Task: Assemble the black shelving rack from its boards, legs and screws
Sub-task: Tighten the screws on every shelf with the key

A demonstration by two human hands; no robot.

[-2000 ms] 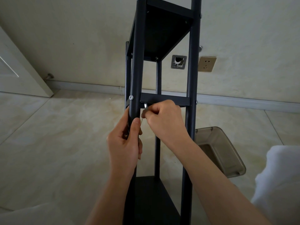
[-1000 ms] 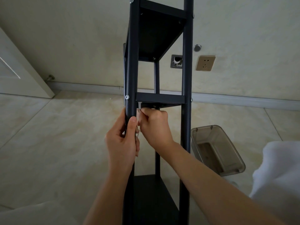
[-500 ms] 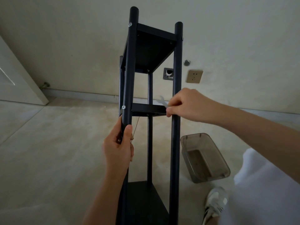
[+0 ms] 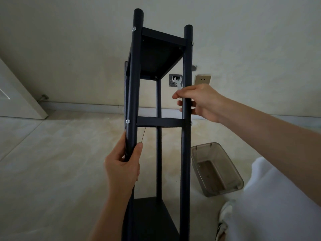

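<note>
The black rack [image 4: 159, 122] stands upright on the tiled floor [image 4: 60, 162] before me. My left hand [image 4: 124, 164] wraps the near left leg [image 4: 132, 94] just below the middle shelf [image 4: 160, 122]. My right hand [image 4: 199, 101] curls round the near right leg [image 4: 187, 70] above that shelf, pinching a small silver wrench [image 4: 178, 83]. A clear plastic bin [image 4: 216, 169] lies beside the rack.

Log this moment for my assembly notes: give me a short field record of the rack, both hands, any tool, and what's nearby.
rack: black shelving rack, upright on the tiled floor, top, middle and bottom boards fitted
left hand: left hand grips the front left leg below the middle board
right hand: right hand around the front right leg above the middle board, holding a small flat wrench
nearby: clear plastic bin on the floor, right of the rack
</note>
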